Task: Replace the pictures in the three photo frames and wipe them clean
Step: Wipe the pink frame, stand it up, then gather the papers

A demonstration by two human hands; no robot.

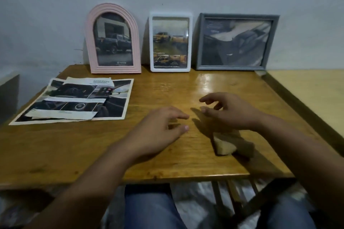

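Three frames (170,42) line the wall, loose pictures (74,100) left; a cloth (229,145) (crumpled) underlies the right hand (230,111); left hand (160,130) likewise relaxed, empty.

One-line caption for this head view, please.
Both hands, left and right, hover empty over the wooden table, three framed pictures against the wall.

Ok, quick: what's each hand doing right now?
Left hand: open, fingers relaxed above the table, holding nothing.
Right hand: open, loosely curled, holding nothing.

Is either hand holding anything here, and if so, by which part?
Nothing is held. The left hand and right hand hover open above the table.
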